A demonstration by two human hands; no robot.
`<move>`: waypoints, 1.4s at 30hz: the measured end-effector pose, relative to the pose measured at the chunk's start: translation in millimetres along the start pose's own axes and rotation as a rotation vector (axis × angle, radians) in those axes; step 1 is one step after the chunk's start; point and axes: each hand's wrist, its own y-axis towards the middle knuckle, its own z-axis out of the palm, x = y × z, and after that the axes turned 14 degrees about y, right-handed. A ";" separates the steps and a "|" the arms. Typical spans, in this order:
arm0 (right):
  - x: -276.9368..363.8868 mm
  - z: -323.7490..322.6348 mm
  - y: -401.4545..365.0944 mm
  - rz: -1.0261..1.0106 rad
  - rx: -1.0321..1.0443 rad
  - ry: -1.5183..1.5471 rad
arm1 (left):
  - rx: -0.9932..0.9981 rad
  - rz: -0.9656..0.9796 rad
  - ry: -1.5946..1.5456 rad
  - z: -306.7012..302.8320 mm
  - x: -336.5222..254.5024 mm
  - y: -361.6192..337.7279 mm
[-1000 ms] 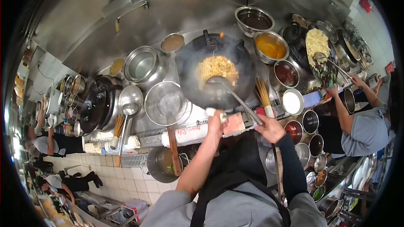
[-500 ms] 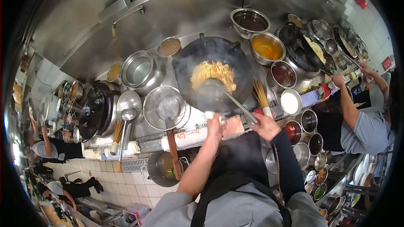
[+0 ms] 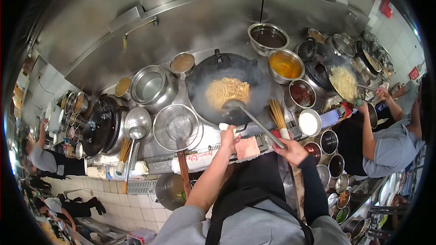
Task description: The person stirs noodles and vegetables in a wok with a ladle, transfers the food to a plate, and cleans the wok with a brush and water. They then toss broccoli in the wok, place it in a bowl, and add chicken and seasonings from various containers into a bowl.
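My left hand [image 3: 230, 139] is closed on a folded white cloth [image 3: 225, 127] at the near rim of a black wok [image 3: 200, 70], beside its loop handle [image 3: 240, 129]. Whether the fingers also grip the wok is hidden. Steaming noodles [image 3: 226, 91] lie in the middle of the wok. Wrapped round the handle of a long metal ladle [image 3: 260, 124], my right hand [image 3: 293, 152] is to the right of the wok. The ladle's bowl rests against the near side of the noodles. A pinkish folded cloth [image 3: 247, 149] lies between my hands.
Left of the wok are a wire strainer [image 3: 175, 127], a steel pot [image 3: 149, 84] and a perforated skimmer [image 3: 137, 122]. To the right stand a bamboo brush [image 3: 278, 115], a bowl of orange liquid [image 3: 285, 66] and a white-filled container [image 3: 309, 122]. A co-worker [image 3: 386, 140] handles another wok [image 3: 344, 83].
The wok and my left hand have shifted slightly toward me, and the noodles are gathered more compactly. My right hand moved down and right with the ladle. The co-worker's wok has also moved.
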 end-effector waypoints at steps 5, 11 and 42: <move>-18.3 43.5 80.3 0.022 -0.228 0.546 | 0.053 -0.116 -0.117 0.6 -2.8 -2.9; -22.7 27.6 140.5 0.297 -0.123 0.804 | 0.317 -0.176 0.217 -61.1 45.3 -90.6; -49.3 101.0 74.0 -0.323 -0.031 -0.115 | 0.473 0.072 -0.149 -11.4 15.3 -103.9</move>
